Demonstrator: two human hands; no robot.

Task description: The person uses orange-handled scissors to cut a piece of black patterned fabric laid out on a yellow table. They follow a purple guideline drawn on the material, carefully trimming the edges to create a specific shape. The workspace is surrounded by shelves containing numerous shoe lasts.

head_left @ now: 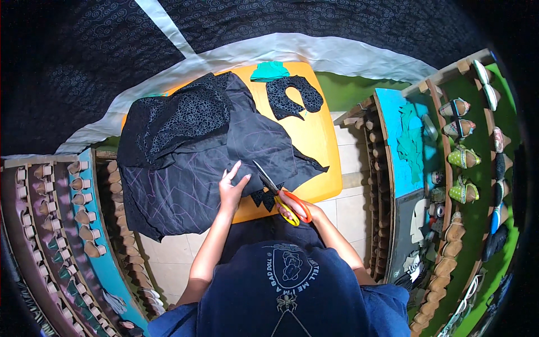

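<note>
A black cloth with thin purple lines drawn over it lies spread across a yellow-topped table. My left hand rests on the near part of this cloth, thumb and fingers apart. Scissors with orange and yellow handles are gripped in my right hand. Their blades point away and to the left, over the cloth's near edge. Beside the blades, small black cut pieces sit at the table's near edge. Black patterned fabric is heaped on the far left of the cloth.
Farther back on the table are a curved black patterned piece and folded green cloth. Racks of shoe lasts stand at the left. Shoes hang on the right rack. Green scraps lie on a blue shelf top.
</note>
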